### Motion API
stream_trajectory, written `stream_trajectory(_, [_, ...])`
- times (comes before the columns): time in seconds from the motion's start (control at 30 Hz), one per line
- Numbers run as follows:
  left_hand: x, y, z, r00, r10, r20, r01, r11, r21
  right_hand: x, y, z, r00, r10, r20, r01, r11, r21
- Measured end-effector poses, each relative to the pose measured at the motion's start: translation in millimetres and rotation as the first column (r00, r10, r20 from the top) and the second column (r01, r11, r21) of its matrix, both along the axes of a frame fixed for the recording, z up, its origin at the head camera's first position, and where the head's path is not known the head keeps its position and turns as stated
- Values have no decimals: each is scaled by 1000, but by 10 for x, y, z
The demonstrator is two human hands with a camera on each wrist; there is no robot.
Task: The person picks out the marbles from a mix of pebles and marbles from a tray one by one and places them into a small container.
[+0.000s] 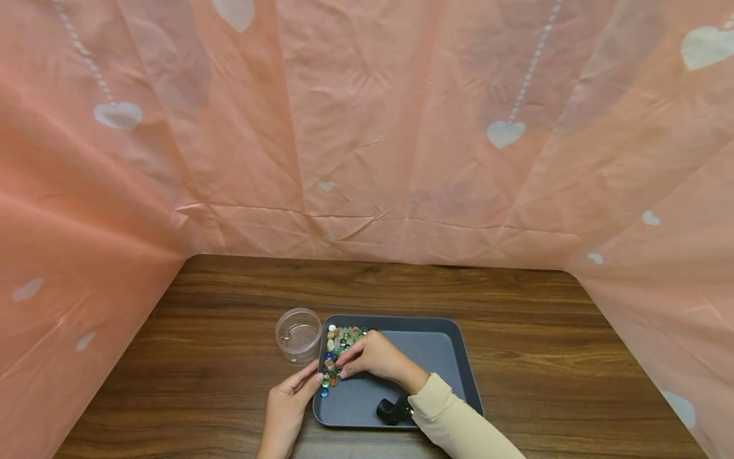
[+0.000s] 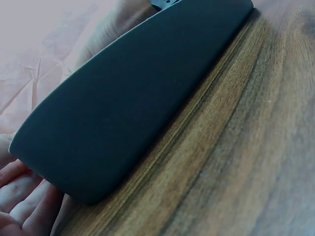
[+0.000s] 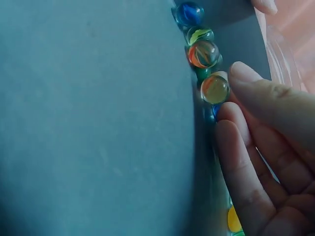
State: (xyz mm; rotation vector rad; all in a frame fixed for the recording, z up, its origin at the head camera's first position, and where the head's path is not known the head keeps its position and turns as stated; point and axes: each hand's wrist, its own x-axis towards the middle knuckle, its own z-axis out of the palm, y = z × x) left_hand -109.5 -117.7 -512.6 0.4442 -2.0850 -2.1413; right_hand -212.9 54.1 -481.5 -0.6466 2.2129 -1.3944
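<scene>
A dark grey tray (image 1: 401,382) lies on the table with many glass marbles (image 1: 346,336) crowded along its left side. My left hand (image 1: 287,401) grips the tray's left rim, thumb on top and fingers against the outer wall. In the left wrist view that wall hides part of its fingers (image 2: 34,204). Over the marbles is my right hand (image 1: 378,360), its thumb and fingertips spread a little apart. The right wrist view puts those tips right at an amber marble (image 3: 215,89). An orange-streaked marble (image 3: 203,53) and a blue marble (image 3: 189,14) sit farther along the row.
A clear round tub (image 1: 298,335) with a few marbles inside stands just left of the tray. A black wrist camera (image 1: 392,411) on the right arm hangs over the tray's front. Pink cloth with hearts (image 1: 373,159) surrounds the wooden table (image 1: 545,370) at back and sides.
</scene>
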Motion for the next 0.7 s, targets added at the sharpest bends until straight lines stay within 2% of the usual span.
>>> stream_trajectory(0.2, [-1, -5, -1, 1000, 0, 12, 0, 1000, -8, -7, -11, -22, 999, 28, -14, -28, 999, 33])
stream_trajectory(0.5, [2, -2, 12, 1000, 4, 14, -4, 1000, -12, -21, -19, -36, 993, 53, -103, -45, 996, 80])
stream_trajectory(0.6, [0, -6, 6, 1000, -5, 13, 5, 1000, -8, -29, -10, -44, 996, 17, -83, -13, 999, 45])
stream_trajectory(0.7, [-3, -15, 1, 1000, -19, 3, 19, 1000, 0, -44, -7, -39, 999, -38, -11, 38, 998, -43])
